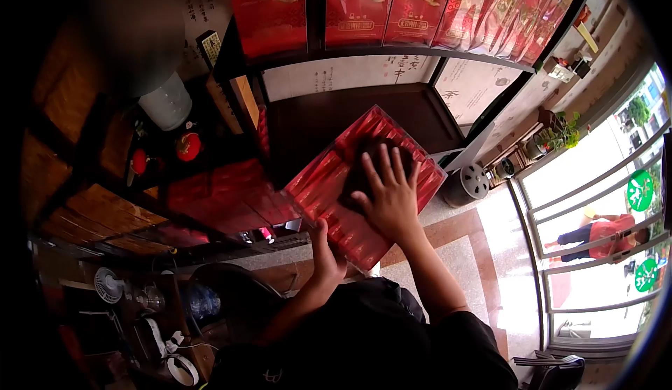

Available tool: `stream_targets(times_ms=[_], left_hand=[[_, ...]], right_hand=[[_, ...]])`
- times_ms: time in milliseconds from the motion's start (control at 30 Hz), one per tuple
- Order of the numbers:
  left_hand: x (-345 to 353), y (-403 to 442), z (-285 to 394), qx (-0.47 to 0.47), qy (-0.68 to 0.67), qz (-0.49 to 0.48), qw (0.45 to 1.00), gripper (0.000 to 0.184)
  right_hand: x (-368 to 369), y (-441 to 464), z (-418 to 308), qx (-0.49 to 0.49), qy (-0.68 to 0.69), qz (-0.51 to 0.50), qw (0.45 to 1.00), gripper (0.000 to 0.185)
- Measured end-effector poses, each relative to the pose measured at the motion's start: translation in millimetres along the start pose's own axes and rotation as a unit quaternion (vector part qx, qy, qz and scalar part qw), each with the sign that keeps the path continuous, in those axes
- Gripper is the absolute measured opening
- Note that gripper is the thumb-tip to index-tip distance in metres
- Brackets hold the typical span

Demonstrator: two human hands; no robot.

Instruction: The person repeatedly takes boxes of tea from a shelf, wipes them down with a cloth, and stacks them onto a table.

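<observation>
A clear-sided flat box (336, 218) full of red packets with gold print is tilted in front of me, before the dark shelf. My left hand (327, 260) grips its lower left edge, thumb up along the side and the other fingers hidden beneath. My right hand (389, 197) lies flat on the box's top face with its fingers spread. Around and under that hand is a dark patch (357, 180); whether it is a cloth or a shadow, I cannot tell.
Red packages (420, 12) hang in a row above the dark shelf (308, 121). On the left, red packages (224, 194) lie near a pale container (166, 102). A small fan (108, 285) stands lower left. A metal drum (467, 182) is right of the shelf. A person (605, 236) is beyond the glass doors.
</observation>
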State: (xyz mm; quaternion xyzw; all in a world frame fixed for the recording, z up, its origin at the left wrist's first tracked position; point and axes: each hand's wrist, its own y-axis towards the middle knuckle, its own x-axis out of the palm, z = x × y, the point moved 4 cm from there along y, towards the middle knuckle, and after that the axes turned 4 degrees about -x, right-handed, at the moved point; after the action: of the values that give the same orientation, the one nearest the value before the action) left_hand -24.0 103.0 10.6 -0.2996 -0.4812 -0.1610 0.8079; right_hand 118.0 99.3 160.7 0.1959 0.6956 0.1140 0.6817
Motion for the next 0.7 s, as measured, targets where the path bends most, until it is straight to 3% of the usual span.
stream_targets(times_ms=[67, 100, 200, 400, 467, 600, 633, 700], left_hand=[[-8.1, 12.7, -7.7, 0.006, 0.029, -0.031, 0.999, 0.072], [3.8, 15.5, -5.9, 0.071, -0.024, -0.124, 0.989, 0.072], [19.5, 0.3, 17.7, 0.002, 0.039, -0.007, 0.999, 0.079], [20.4, 2.7, 34.9, -0.008, 0.135, 0.022, 0.991, 0.09], [22.7, 6.5, 32.8, -0.015, 0.128, 0.019, 0.991, 0.091], [-17.0, 22.0, 18.6, -0.043, 0.089, 0.058, 0.993, 0.092], [26.5, 3.9, 29.0, 0.028, 0.141, 0.089, 0.986, 0.09], [29.1, 5.5, 30.4, 0.022, 0.136, 0.065, 0.988, 0.089]], right_hand=[[7.6, 1.4, -41.2, -0.129, 0.105, -0.029, 0.986, 0.064], [12.0, -8.3, -55.9, -0.17, 0.124, -0.043, 0.977, 0.063], [11.5, -17.0, -50.8, -0.217, 0.155, -0.056, 0.962, 0.061], [27.1, 36.3, 65.8, 0.063, -0.029, 0.057, 0.996, 0.06], [25.7, 51.4, 43.8, 0.006, 0.006, 0.054, 0.999, 0.063], [18.2, 35.3, -38.4, -0.211, 0.174, -0.021, 0.962, 0.062], [18.4, 20.7, -51.3, -0.24, 0.185, -0.033, 0.952, 0.059], [13.8, 9.0, -39.9, -0.249, 0.196, -0.051, 0.947, 0.058]])
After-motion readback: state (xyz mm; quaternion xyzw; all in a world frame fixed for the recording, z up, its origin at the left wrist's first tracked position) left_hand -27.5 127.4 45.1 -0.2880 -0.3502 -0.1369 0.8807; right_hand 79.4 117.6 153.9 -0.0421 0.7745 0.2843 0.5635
